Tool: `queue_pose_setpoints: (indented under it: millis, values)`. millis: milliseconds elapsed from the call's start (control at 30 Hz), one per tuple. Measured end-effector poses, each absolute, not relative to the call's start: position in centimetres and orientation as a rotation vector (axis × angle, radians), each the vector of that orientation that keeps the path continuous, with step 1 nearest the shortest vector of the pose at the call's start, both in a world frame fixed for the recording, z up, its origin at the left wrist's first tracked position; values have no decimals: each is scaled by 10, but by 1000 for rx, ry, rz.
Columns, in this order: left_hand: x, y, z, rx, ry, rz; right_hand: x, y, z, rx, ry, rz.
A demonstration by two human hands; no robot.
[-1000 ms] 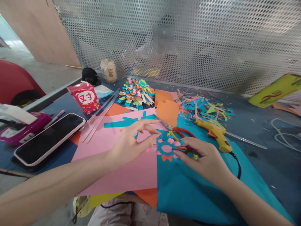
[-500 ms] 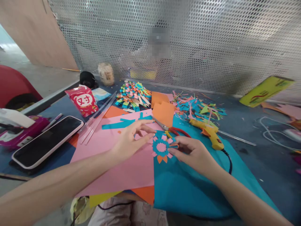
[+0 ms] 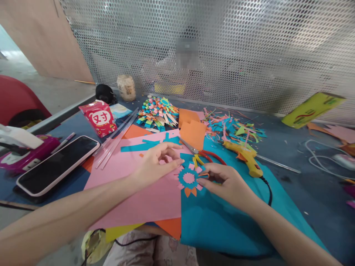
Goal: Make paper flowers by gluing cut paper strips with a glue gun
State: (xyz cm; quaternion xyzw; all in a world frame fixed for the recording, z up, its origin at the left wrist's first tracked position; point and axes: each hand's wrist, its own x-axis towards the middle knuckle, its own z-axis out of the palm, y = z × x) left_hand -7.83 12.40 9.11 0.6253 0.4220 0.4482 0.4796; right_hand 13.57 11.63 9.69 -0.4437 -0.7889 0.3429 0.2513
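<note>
Paper rosette (image 3: 189, 178), jagged layered petals

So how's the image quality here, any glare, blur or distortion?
Head view: wide-angle distortion stretches the left forearm at the frame edge; bright glare washes the perforated metal screen at upper right; a pixelated patch sits behind the screen; the paper flower and both hands stay sharp, shadows soft.

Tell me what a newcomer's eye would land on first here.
First, the two hands meeting mid-table: the left hand and right hand both touch a small paper flower lying where the pink sheet meets the blue sheet. Next, the yellow glue gun and red-handled scissors just behind it, then the bright heap of paper scraps near the mesh screen.
</note>
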Motion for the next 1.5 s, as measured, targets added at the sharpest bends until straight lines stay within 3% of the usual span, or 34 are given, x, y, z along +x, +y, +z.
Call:
queue_pose_setpoints:
  millis: [1500]
  values:
    - [-75, 125, 96, 1272, 987, 1047, 137, 117, 99, -1231, -2176, 897]
